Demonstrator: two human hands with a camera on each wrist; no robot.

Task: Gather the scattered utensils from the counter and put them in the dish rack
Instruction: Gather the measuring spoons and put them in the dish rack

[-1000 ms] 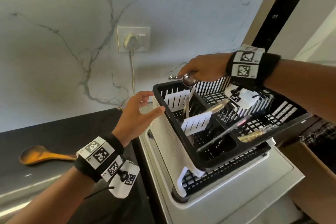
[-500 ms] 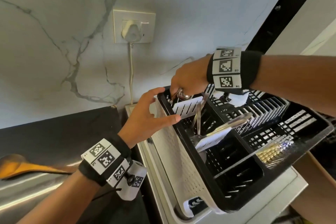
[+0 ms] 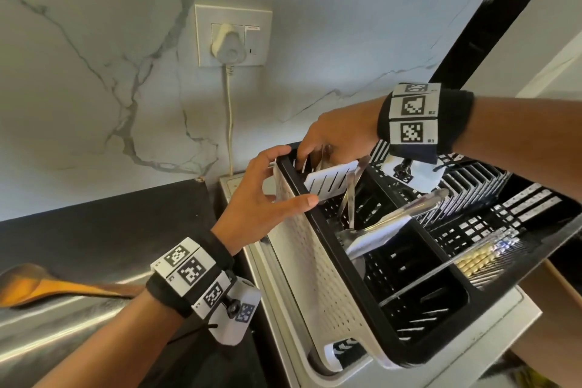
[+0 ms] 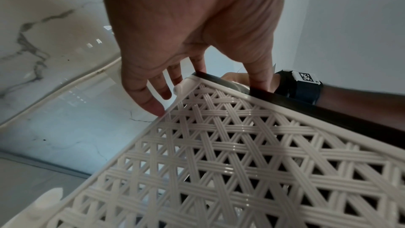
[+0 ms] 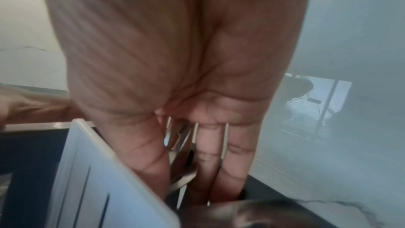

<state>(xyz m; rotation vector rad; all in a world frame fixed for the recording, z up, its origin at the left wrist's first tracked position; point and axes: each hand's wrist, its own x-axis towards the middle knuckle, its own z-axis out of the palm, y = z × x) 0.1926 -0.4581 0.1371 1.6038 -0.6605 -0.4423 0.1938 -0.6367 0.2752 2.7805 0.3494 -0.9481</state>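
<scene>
Currently the dish rack (image 3: pixel 315 264) is steadied at its far-left corner by the left hand (image 3: pixel 261 195): thumb laid on the black rim, straight fingers (image 4: pixel 153 105) pressed against the white lattice side, nothing gripped. The right hand (image 3: pixel 333 138) is lowered into the far cutlery compartment behind the white slotted divider (image 3: pixel 330 179). In the right wrist view, thin metal utensils (image 5: pixel 181 146) are seen between thumb and fingers, which are extended downward and only lightly curled; whether the metal is pinched or already released cannot be told through the blur. More metal handles (image 3: pixel 349 198) are seen standing in the next compartment, and tongs (image 3: pixel 406 214) are laid across the rack's middle. A wooden spoon (image 3: pixel 56 287) is left on the dark bench (image 3: pixel 104 230) at near left, well apart from the rack, so the task is judged unfinished.

For the step in hand, the utensils should be lowered until their ends are seated on the compartment floor before the fingers are spread, so that nothing tips over the divider. The rack should be kept braced by the left hand, since it looks tilted on its tray. The right hand should be lifted straight up, clear of the divider and neighbouring handles. The wooden spoon is likely to be fetched afterwards.
</scene>
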